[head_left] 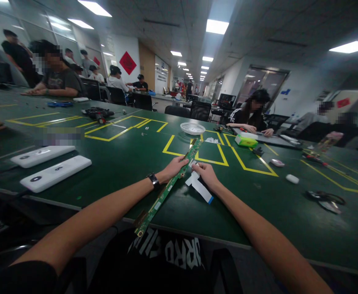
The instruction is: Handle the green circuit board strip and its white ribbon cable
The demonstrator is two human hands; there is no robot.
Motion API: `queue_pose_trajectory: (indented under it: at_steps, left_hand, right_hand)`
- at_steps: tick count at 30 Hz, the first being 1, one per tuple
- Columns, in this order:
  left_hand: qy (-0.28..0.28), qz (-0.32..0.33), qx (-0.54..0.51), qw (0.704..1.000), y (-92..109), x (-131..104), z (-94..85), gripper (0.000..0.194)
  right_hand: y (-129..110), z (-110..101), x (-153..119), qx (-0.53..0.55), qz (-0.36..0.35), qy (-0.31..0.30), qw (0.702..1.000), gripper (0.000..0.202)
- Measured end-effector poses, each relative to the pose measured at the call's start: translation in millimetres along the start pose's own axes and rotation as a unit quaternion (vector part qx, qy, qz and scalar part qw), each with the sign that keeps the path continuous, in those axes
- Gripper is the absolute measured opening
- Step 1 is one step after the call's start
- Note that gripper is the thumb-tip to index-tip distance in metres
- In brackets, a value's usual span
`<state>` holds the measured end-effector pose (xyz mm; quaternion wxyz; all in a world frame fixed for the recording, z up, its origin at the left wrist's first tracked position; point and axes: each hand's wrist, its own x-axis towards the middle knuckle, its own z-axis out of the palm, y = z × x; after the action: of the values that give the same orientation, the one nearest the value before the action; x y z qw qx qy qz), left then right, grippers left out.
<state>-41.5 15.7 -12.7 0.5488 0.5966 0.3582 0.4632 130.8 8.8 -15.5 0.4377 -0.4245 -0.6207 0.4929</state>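
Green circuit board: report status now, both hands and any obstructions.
Left hand gripping green circuit board. Right hand pinching white ribbon cable beside it. Nothing seen blocking either hand; white basket beyond the far end.

"What sort of place is this?"

"An open-plan office, with electronics work on a long green desk (120, 165) across the lower half of the frame."

"What shows the office?"

"Rectangular ceiling lights (217, 26) along the top, black office chairs (200, 110) at centre, people (64, 77) seated at upper left, and a lettered wall sign (161, 77) at upper centre."

"And the electronics?"

"A narrow green circuit board (167, 190), below centre."
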Motion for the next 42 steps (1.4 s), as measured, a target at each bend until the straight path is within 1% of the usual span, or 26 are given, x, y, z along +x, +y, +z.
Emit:
queue_pose_trajectory:
  at_steps: [3,7,10,14,15,17,20,22,24,27,32,35,36,38,40,42]
  left_hand:
    - [-0.017,0.038,0.078,0.996,-1,1,-2.9,0.031]
    - [-0.078,0.063,0.171,0.98,1,-1,-8.6,0.036]
    - [-0.115,0.073,0.201,0.97,3,-3,-11.1,0.039]
    - [-0.126,0.077,0.22,0.964,3,-6,-10.6,0.041]
    - [-0.127,0.075,0.221,0.964,3,-6,-9.9,0.042]
    - [-0.137,0.095,0.206,0.964,4,-8,-8.4,0.042]
    - [-0.148,0.111,0.19,0.964,4,-9,-6.2,0.042]
    - [-0.147,0.114,0.184,0.965,4,-7,-5.4,0.041]
    - [-0.147,0.099,0.161,0.971,2,-5,-4.9,0.038]
    - [-0.145,0.062,0.095,0.983,-4,-2,-4.2,0.036]
    - [-0.146,0.021,0.048,0.988,-8,1,-3.4,0.039]
    - [-0.137,0.015,0.075,0.988,-8,3,-5.2,0.045]
    - [-0.128,0.021,0.102,0.986,-7,4,-6.4,0.048]
    - [-0.101,0.047,0.191,0.975,-8,5,-9.4,0.052]
    - [-0.048,0.079,0.288,0.953,-8,7,-12.9,0.053]
    - [0.022,0.094,0.35,0.932,-10,7,-16.5,0.051]
  right_hand:
    - [3,-1,2,-0.004,0.002,-0.005,1.0,0.036]
    - [4,-6,2,-0.012,-0.004,-0.05,0.999,0.038]
    - [4,-9,1,-0.015,-0.009,-0.085,0.996,0.038]
    - [5,-11,1,-0.024,-0.013,-0.104,0.994,0.04]
    - [5,-11,1,-0.028,-0.016,-0.107,0.994,0.041]
    - [5,-12,2,-0.048,-0.022,-0.105,0.993,0.043]
    - [5,-14,2,-0.092,-0.049,-0.109,0.989,0.045]
    - [5,-15,3,-0.106,-0.062,-0.101,0.987,0.045]
    - [5,-15,4,-0.109,-0.062,-0.092,0.988,0.046]
    - [6,-14,5,-0.093,-0.058,-0.105,0.988,0.045]
    - [6,-15,7,-0.115,-0.052,-0.097,0.987,0.049]
    - [6,-17,10,-0.142,-0.075,-0.095,0.982,0.048]
    - [6,-18,11,-0.159,-0.086,-0.089,0.98,0.048]
    - [7,-21,12,-0.21,-0.105,-0.069,0.97,0.047]
    - [9,-26,11,-0.281,-0.118,-0.045,0.951,0.046]
    - [11,-34,11,-0.361,-0.124,-0.017,0.924,0.045]
